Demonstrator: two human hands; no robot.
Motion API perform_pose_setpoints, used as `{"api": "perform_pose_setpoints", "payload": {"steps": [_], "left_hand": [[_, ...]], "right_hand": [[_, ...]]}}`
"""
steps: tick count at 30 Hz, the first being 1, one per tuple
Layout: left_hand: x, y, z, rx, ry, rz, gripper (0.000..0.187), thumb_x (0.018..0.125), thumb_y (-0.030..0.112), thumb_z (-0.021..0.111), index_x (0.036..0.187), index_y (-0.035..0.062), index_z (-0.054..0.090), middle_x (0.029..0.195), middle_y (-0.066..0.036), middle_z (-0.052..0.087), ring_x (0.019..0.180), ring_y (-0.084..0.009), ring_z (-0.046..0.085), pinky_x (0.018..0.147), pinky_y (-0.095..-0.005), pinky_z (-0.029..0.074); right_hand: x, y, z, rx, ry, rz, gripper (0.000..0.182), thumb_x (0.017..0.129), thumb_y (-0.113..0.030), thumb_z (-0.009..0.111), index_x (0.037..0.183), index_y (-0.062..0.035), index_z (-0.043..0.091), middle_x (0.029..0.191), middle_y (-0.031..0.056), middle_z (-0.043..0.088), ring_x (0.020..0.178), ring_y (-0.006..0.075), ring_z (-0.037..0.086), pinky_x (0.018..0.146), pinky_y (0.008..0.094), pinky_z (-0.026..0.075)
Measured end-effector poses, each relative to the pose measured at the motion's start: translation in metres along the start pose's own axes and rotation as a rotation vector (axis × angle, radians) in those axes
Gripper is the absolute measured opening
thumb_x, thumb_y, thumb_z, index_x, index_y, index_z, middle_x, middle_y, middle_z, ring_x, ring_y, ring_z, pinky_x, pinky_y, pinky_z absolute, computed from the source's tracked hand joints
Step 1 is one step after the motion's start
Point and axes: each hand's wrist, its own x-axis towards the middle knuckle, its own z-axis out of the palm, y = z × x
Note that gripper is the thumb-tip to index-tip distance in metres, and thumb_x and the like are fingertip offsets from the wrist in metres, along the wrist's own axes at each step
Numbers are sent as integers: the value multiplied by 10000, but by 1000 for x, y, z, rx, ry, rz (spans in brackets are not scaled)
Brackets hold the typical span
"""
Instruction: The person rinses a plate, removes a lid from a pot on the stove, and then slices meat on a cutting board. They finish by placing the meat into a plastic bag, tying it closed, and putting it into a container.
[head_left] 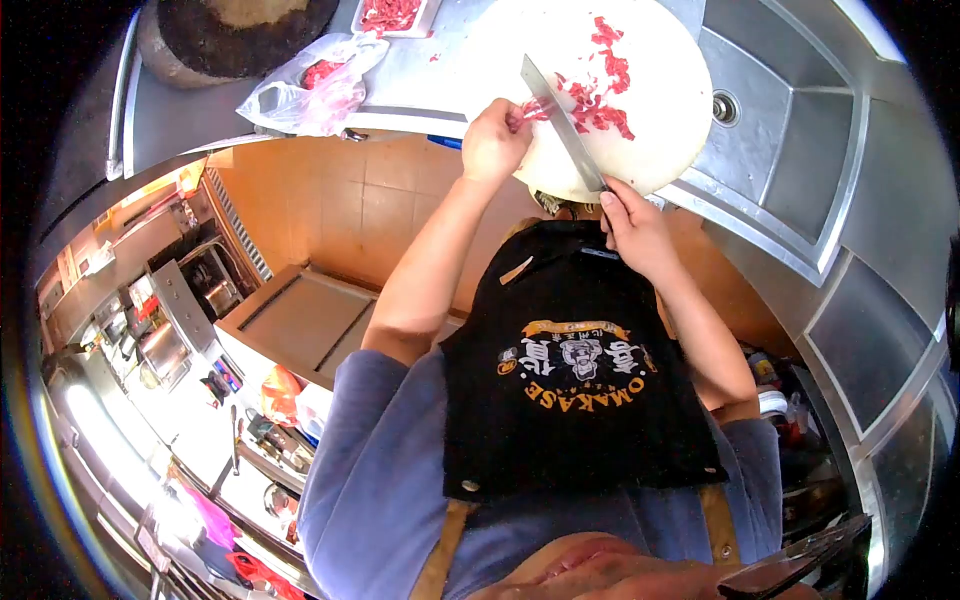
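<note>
My right hand [634, 228] is wrapped round the handle of a wide-bladed kitchen knife [566, 130]. Its blade slants up and left across a round white cutting board [672, 150]. Left of the blade, my left hand [496, 142] is closed with its fingertips on a strip of raw red meat [538, 109] at the board's left side. Cut pieces of red meat [600, 112] lie scattered to the right of the blade. A clear plastic bag [325, 84] with some red meat inside rests on the counter, left of the board.
A white tray of red meat [390, 16] stands at the back, beside the board. On the right is a metal sink [770, 125] with a drain. A large dark round pan [235, 40] sits at the far left. Below the counter, a tiled floor [385, 200] shows.
</note>
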Motion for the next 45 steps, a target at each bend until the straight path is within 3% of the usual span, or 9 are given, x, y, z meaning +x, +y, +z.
{"api": "perform_pose_setpoints", "payload": {"steps": [1,3,11,22,24,26,29,37,45], "left_hand": [[-2,-2,-1,-23,3,0,174,812,154,737,883,34,633,772,-117,685,684,-250,678,650,-361,538],[-3,-7,-4,-30,-7,-13,159,814,140,731,894,36,642,782,-117,689,692,-245,680,654,-358,539],[9,-1,17,94,200,339,141,791,194,762,871,85,719,727,-77,655,691,-277,636,687,-396,529],[31,-21,6,118,280,246,97,785,153,742,803,67,701,759,-114,655,733,-299,648,677,-413,516],[32,-5,-4,277,465,492,86,776,159,736,799,81,709,864,-94,672,838,-308,648,740,-426,505],[33,-4,7,226,154,595,181,752,212,738,894,102,721,1032,-68,644,992,-313,595,825,-454,467],[27,20,21,359,68,738,309,761,269,722,1008,87,684,911,-82,678,858,-335,638,850,-448,464],[67,21,-12,-378,-189,-35,380,804,303,763,1026,30,620,850,-113,708,794,-224,699,740,-332,549],[98,-26,-21,134,7,331,296,816,285,731,1015,65,728,948,-162,688,907,-339,650,829,-395,521]], "right_hand": [[2,5,7,-83,58,-131,371,1032,-260,511,1352,-78,556,761,49,601,615,134,570,602,284,491],[1,5,13,-185,129,-193,354,1012,-260,517,1308,-76,581,1042,206,698,935,348,689,853,378,519],[21,-5,38,-120,150,-109,362,1015,-259,499,1327,-86,564,1071,237,679,1010,387,660,880,424,509],[-87,40,2,-266,152,-12,358,1021,-242,502,1348,-109,556,1120,247,662,1053,401,636,889,416,506],[-102,38,-11,-365,140,58,367,1019,-244,523,1364,-122,558,1099,233,674,1036,333,664,884,386,506],[-105,43,-25,-344,84,213,371,1014,-221,547,1369,-114,560,963,155,697,844,218,672,786,347,524],[-101,70,-41,15,72,54,337,1021,-193,542,1332,-79,600,701,-15,547,561,72,492,540,252,445],[-80,52,-57,-143,79,-12,323,1023,-193,540,1317,-79,612,697,-14,546,586,77,500,557,254,443],[-13,25,-51,-88,211,-213,359,1031,-252,522,1321,-51,588,700,14,572,580,102,532,539,264,452]]}}
